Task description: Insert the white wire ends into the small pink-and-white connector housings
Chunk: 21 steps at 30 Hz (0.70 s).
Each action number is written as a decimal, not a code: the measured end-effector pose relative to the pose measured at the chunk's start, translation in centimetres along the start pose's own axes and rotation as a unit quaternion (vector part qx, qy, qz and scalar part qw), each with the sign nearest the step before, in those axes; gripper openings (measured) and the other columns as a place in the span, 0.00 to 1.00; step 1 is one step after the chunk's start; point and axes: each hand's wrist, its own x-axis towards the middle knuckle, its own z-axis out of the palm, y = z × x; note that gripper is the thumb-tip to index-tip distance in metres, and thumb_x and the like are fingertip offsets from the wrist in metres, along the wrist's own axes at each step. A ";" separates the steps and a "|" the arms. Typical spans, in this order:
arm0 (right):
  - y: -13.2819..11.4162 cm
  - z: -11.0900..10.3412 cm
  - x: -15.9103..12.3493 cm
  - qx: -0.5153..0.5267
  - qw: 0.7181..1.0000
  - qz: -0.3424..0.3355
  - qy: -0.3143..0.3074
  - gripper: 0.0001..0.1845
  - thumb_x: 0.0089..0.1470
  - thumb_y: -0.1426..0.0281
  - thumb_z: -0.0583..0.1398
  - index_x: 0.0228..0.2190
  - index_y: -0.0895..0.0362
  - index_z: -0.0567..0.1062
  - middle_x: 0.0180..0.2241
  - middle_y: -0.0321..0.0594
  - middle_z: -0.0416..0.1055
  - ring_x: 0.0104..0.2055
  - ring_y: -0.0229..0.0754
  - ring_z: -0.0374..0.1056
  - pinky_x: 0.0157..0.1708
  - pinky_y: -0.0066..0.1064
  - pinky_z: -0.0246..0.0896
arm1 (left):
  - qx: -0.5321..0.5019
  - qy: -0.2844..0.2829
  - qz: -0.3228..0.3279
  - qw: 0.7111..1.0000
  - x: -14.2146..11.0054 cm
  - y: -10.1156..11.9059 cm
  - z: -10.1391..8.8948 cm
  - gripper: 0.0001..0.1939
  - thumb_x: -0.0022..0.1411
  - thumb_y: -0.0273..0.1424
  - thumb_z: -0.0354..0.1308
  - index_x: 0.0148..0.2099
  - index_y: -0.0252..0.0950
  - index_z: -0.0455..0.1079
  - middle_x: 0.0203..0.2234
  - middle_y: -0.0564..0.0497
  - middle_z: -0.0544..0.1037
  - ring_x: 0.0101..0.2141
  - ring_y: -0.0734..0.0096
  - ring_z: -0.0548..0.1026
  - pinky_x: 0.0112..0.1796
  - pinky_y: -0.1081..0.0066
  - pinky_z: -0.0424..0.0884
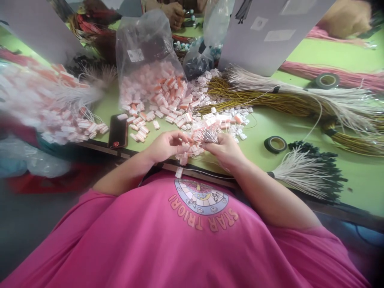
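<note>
Near the table's front edge, my right hand (pixel 226 150) is closed round a bundle of thin wires (pixel 211 135) with silvery ends that fan out toward the left. Just left of it, the fingers of my left hand (pixel 168 145) are pinched together at a small white connector (pixel 183 148), close to the wire ends; its details are blurred. Below the hands, one loose connector (pixel 179 172) hangs at the table edge by my shirt, beside a thin white wire. Beyond my fingers lies a heap of white and orange connectors (pixel 172 102).
A clear plastic bag (pixel 144 44) stands behind the heap. A phone (pixel 118 131) lies at left, near piled wired connectors (pixel 57 108). At right are black tape (pixel 275 144), white wires with black connectors (pixel 309 172) and yellow-brown wires (pixel 270 102). Another person's hand (pixel 174 15) shows at the back.
</note>
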 end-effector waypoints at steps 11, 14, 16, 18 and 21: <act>-0.2 0.1 0.1 -0.007 0.999 -0.041 0.021 0.05 0.46 0.70 0.59 0.25 0.59 0.75 0.25 0.36 0.70 0.29 0.37 0.65 0.35 0.32 0.61 | -0.191 0.007 -0.072 0.979 0.1 -0.1 2.5 0.20 0.50 0.31 0.66 0.43 0.33 0.63 0.29 0.50 0.75 0.20 0.76 0.73 0.20 0.75 0.69; -0.6 0.2 0.0 -0.037 0.998 -0.031 0.027 0.06 0.46 0.69 0.59 0.24 0.59 0.74 0.24 0.35 0.69 0.28 0.37 0.64 0.33 0.32 0.60 | -0.178 0.019 -0.071 0.981 0.0 0.0 2.8 0.18 0.50 0.30 0.66 0.42 0.33 0.64 0.26 0.52 0.75 0.18 0.77 0.72 0.19 0.76 0.68; -0.7 0.2 -0.1 -0.058 0.997 -0.021 0.034 0.07 0.46 0.68 0.60 0.21 0.59 0.72 0.22 0.34 0.67 0.26 0.35 0.62 0.31 0.31 0.60 | -0.166 0.026 -0.073 0.983 -0.1 0.1 2.9 0.18 0.49 0.28 0.66 0.41 0.33 0.66 0.26 0.52 0.76 0.18 0.77 0.72 0.19 0.76 0.67; -0.7 0.2 -0.1 -0.072 0.996 -0.021 0.038 0.08 0.46 0.68 0.59 0.20 0.59 0.71 0.21 0.33 0.66 0.25 0.35 0.61 0.29 0.31 0.59 | -0.148 0.040 -0.075 0.985 -0.1 0.3 3.0 0.16 0.49 0.27 0.66 0.40 0.32 0.67 0.25 0.52 0.76 0.19 0.78 0.72 0.20 0.77 0.67; -0.5 0.2 -0.1 -0.080 0.996 -0.025 0.034 0.09 0.46 0.67 0.59 0.19 0.58 0.70 0.20 0.33 0.65 0.25 0.34 0.60 0.27 0.30 0.58 | -0.111 0.047 -0.087 0.989 -0.2 0.6 3.3 0.13 0.50 0.26 0.65 0.39 0.32 0.69 0.21 0.54 0.74 0.16 0.79 0.70 0.20 0.76 0.66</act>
